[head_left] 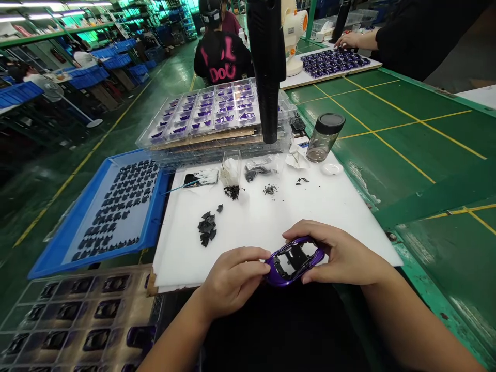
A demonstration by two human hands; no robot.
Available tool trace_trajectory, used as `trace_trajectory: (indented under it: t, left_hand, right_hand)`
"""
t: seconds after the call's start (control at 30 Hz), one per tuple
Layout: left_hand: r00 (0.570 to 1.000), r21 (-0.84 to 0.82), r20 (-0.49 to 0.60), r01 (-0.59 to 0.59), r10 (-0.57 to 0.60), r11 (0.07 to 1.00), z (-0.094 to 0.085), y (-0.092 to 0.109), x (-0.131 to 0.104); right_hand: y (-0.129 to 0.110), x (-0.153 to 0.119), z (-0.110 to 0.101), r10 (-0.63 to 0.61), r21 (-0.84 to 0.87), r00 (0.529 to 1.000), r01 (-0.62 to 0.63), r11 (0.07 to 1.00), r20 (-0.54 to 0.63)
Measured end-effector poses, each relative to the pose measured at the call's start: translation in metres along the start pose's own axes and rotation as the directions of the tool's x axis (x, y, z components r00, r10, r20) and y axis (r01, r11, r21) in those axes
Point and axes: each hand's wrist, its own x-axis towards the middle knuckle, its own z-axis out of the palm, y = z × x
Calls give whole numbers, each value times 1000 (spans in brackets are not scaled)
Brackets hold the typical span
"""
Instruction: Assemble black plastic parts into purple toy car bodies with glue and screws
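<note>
A purple toy car shell (278, 279) with open window gaps and a black part inside is held over the front edge of the white work board (248, 225). My left hand (236, 276) pinches its left end between thumb and fingers. Around its right end curl the thumb and fingers of my right hand (337, 253). Beyond the hands, a pile of black pieces (207, 227) lies on the board at the left. Tiny black bits (270, 190) are scattered farther back, near a spilled cup of small black parts (232, 191).
A blue tray (149, 230) of black parts stands at the left, above a compartment tray (87, 310). Stacked clear trays (217, 111) hold purple parts. A dark nozzle (269, 77) hangs over the board, near a lidded jar (325, 137). A co-worker's hand (349, 40) is at the far right.
</note>
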Motion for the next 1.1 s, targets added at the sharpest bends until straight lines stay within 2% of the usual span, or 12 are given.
trace_trajectory:
  t: [0.33,0.4,0.43,0.47,0.5,0.57,0.63,0.7,0.77,0.87,1.1]
  left_hand:
    - [999,-42,-33,27,-29,999,2,0,-5]
    - [995,-109,-50,77,-83,991,4,0,-7]
    - [987,-168,-63,136,-148,976,6,0,-9]
    - [967,-248,-71,222,-246,943,8,0,-11]
    - [929,-344,-57,325,-365,881,10,1,-13]
    - [818,-537,62,510,-571,672,15,4,-17]
    - [736,-651,226,601,-638,463,19,7,-18]
    - [705,-694,326,631,-630,347,24,10,-18]
    - [670,-703,369,654,-644,279,28,12,-17]
    - [625,-717,377,664,-684,211,34,13,-16]
    - [591,-772,363,624,-721,122,39,9,-22]
  right_hand:
    - [4,1,2,-60,-10,998,60,998,6]
    - [5,1,2,-73,-19,997,73,997,-1]
    - [5,1,2,-77,-23,997,77,997,-6]
    - [6,1,2,-81,-28,997,81,996,-12]
    - [6,1,2,-84,-30,996,84,996,-16]
    - [7,0,2,-88,-37,996,87,996,-20]
    - [8,0,2,-92,-47,996,91,995,-19]
    - [9,1,2,-96,-54,995,95,994,-17]
    - [9,2,3,-96,-52,995,95,994,-14]
    - [10,2,3,-88,-48,996,87,995,-17]
    - [14,1,4,-90,-33,996,89,995,-15]
